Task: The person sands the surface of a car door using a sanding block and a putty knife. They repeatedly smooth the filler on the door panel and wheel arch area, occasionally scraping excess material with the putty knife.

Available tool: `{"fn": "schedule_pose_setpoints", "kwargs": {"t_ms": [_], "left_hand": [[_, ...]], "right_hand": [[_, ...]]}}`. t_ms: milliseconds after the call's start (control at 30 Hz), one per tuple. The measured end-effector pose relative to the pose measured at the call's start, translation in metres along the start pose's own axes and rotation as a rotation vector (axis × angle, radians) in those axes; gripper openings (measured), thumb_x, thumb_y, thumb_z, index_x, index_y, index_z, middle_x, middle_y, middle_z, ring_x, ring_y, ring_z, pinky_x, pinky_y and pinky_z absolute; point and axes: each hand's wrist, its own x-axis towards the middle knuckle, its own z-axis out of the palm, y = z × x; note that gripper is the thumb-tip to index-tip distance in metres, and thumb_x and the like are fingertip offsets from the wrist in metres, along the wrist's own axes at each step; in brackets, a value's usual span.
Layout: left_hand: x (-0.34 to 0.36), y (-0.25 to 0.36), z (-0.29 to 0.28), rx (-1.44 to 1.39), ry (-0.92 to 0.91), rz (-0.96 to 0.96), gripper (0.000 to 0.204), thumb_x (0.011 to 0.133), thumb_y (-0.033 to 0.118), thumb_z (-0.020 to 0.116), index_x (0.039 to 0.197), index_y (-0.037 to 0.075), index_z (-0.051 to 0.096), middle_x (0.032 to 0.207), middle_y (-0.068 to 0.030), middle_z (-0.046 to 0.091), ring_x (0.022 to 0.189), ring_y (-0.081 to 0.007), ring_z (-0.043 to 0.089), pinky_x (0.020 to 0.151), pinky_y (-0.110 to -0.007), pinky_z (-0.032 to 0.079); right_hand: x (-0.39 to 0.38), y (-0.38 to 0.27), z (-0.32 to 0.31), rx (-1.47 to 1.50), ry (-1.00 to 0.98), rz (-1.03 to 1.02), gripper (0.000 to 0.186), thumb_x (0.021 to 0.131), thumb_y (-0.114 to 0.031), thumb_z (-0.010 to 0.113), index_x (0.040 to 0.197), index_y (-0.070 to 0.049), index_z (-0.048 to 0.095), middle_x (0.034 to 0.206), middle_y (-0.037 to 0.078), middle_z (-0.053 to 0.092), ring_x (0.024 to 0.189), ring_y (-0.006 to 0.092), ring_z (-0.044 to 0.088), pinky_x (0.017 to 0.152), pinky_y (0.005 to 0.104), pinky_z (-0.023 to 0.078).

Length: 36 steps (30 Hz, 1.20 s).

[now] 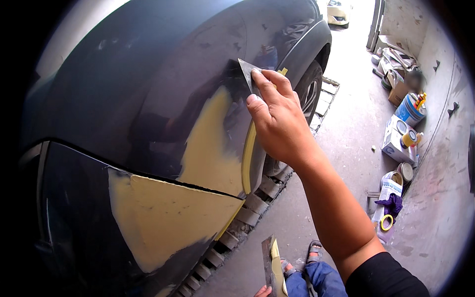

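One thin grey metal spreader [246,74], pinched tight in the right grip [279,116]; one flat grey metal blade [267,267] bearing pale-yellow paste [278,270], held in the mostly cropped left grip [263,291]; one pale-yellow filler patch [208,153] on glossy dark car fender [163,74], below-left of the nearer, right grip, long axis sloping down-left.

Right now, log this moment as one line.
Right hand: holds spreader at fender | Left hand, partly visible: holds board with yellow filler | Filler patches: fender, door | Yellow tape: along wheel arch
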Motion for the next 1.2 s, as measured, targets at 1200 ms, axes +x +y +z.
{"fn": "schedule_pose_setpoints", "kwargs": {"t_ms": [1200], "left_hand": [[0.034, 0.017, 0.049, -0.298, -0.286, 0.024, 0.032, 0.1, 0.017, 0.053, 0.128, 0.004, 0.059, 0.125, -0.013, 0.065, 0.111, -0.0274, 0.064, 0.099, -0.045, 0.051]], "right_hand": [[-0.324, 0.079, -0.036, 0.396, -0.867, -0.002, 0.051, 0.086, -0.02, 0.072, 0.134, -0.008, 0.059, 0.135, 0.019, 0.055, 0.115, 0.0389, 0.057, 0.098, 0.0469, 0.047]]}}
